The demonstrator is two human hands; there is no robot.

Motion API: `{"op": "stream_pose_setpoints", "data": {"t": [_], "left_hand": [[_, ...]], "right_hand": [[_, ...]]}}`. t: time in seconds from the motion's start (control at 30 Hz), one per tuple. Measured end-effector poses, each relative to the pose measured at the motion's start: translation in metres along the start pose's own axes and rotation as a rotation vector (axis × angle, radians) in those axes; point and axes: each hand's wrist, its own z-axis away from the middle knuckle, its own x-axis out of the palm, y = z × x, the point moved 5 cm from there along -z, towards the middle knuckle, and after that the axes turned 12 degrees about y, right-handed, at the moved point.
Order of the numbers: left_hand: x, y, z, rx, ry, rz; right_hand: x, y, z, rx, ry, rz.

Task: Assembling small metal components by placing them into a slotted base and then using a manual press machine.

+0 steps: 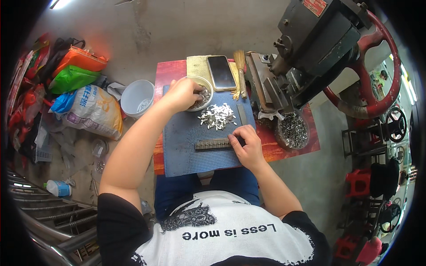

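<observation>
My left hand (184, 94) reaches into a round white bowl (209, 101) of small metal pieces. Its fingers are curled and pinched together among the pieces, and what lies between the fingertips is hidden. My right hand (246, 145) closes around the right end of a dark slotted metal bar (213, 144), thumb along its near side. The bar lies flat on a blue textured mat (182, 155). A loose pile of small shiny metal cylinders (216, 117) sits on the mat between the bowl and the bar. A flat grey metal strip (242, 114) lies beyond my right hand.
A phone (222, 72) rests on a yellow cloth (196, 66) beside a small straw brush (239, 62). At right stand a hand press (310, 48) with a red wheel (372, 40) and a tub of metal pieces (293, 131). Left, a white bucket (137, 95) and bags (95, 111) occupy the floor.
</observation>
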Motion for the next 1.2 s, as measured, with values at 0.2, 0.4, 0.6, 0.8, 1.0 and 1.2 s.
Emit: {"op": "stream_pose_setpoints", "data": {"t": [0.2, 0.4, 0.6, 0.8, 1.0, 1.2], "left_hand": [[0.004, -0.001, 0.009, 0.091, 0.183, -0.029], [0.001, -0.004, 0.017, 0.114, 0.269, 0.046], [-0.011, -0.014, 0.027, 0.117, 0.327, 0.255], [-0.021, -0.011, 0.027, 0.233, 0.362, 0.161], [-0.015, -0.025, 0.024, 0.13, 0.268, 0.427], [-0.019, -0.019, 0.026, 0.108, 0.287, 0.212]], "right_hand": [[0.003, -0.003, -0.026, 0.071, 0.037, -0.078], [0.05, -0.022, -0.101, -0.151, -0.031, 0.056], [0.091, -0.016, -0.133, -0.083, -0.368, 0.234], [0.106, -0.006, -0.138, -0.063, -0.486, 0.081], [0.1, -0.016, -0.142, -0.086, -0.446, 0.07], [0.105, -0.017, -0.144, -0.154, -0.458, 0.078]]}}
